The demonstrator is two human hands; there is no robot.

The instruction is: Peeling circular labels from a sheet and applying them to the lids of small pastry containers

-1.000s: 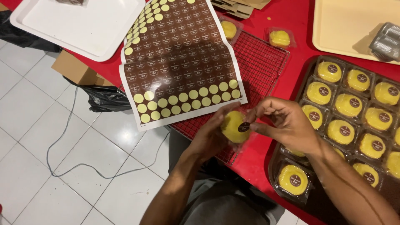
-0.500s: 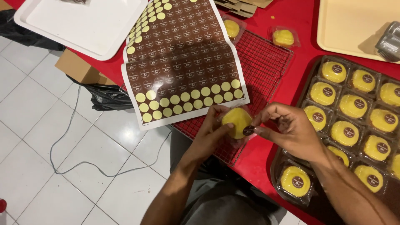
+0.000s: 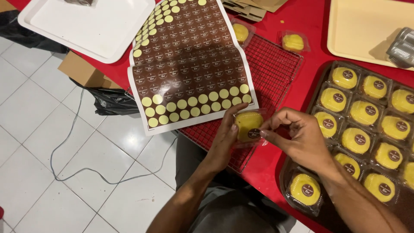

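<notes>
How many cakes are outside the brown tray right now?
3. One cake is held in the left hand; a second cake lies at the sticker sheet's far edge; a third cake by the rack's far corner. The sheet may hide more.

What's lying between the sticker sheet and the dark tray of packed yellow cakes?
In the head view, between the sticker sheet and the dark tray lies a wire cooling rack, then bare red table.

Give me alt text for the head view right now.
Both hands hold a clear-packed yellow cake over a wire rack: left hand grips it, right hand presses a round brown sticker on. A sticker sheet lies left, a tray of stickered cakes right.
</notes>
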